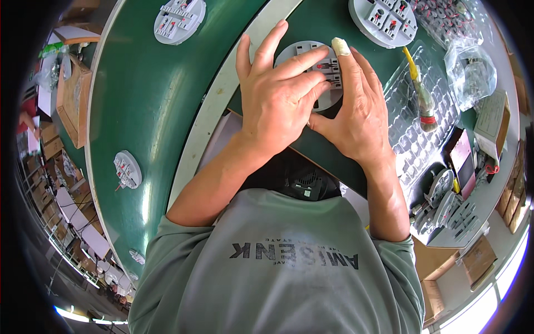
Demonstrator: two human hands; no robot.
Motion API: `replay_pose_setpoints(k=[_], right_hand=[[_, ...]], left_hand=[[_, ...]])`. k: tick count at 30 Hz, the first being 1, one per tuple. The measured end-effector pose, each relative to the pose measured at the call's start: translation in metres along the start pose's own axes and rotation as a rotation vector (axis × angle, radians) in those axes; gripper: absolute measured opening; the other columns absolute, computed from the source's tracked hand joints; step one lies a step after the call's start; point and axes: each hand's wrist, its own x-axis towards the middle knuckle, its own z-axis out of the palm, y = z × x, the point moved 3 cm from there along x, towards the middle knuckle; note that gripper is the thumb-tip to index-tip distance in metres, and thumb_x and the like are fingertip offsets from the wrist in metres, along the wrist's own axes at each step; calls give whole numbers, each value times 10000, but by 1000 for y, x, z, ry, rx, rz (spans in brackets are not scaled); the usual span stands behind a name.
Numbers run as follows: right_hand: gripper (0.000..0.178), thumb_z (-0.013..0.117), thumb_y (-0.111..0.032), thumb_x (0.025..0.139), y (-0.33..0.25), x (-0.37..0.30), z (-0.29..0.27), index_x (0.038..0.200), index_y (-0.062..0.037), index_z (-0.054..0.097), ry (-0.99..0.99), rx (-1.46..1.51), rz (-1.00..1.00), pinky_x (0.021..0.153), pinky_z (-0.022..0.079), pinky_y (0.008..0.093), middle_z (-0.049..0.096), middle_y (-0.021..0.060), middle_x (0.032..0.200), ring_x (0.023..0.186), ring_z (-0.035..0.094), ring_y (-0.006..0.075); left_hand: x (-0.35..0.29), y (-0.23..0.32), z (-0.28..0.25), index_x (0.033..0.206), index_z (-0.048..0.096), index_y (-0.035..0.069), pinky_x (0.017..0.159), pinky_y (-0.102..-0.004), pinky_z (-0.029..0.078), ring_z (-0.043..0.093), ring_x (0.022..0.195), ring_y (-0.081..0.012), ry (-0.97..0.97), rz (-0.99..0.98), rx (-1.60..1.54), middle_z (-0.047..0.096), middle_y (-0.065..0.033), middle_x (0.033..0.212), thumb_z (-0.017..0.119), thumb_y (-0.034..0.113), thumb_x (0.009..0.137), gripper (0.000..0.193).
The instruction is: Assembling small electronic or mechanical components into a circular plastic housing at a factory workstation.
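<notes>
A round grey plastic base with small white terminal blocks and red parts on top lies under both my hands on the green worktop. My right hand grips its right side, with the thumb at the near rim and a finger with a pale wrapped tip at the far rim. Over the blocks, my left hand has its thumb and index fingertips close together; whatever is between them is too small to make out. Its ring and little fingers spread away to the left. Part of the base is hidden by my fingers.
Another grey base sits at the far right, and another base is on the curved green surface at left. A yellow-handled brush lies on a clear plastic tray. Bags of small parts stand behind it.
</notes>
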Motion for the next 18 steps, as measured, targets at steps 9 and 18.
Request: replay_pose_setpoints(k=[9, 18], right_hand=[[1001, 914, -289, 632, -7, 6, -6, 1498, -15, 494, 77, -120, -97, 1130, 461, 525, 635, 214, 1297, 1268, 577, 439], [896, 873, -328, 784, -26, 8, -68, 1523, 1, 489, -360, 162, 105, 1126, 452, 539, 638, 227, 1359, 1284, 587, 437]], left_hand=[[-9, -11, -29, 1247, 748, 87, 1115, -527, 467, 558, 1387, -373, -264, 6, -370, 590, -160, 1514, 866, 128, 803, 461], [6, -10, -45, 1185, 753, -10, 915, -395, 585, 716, 1055, -304, -192, 426, -166, 735, -162, 1236, 822, 71, 840, 361]])
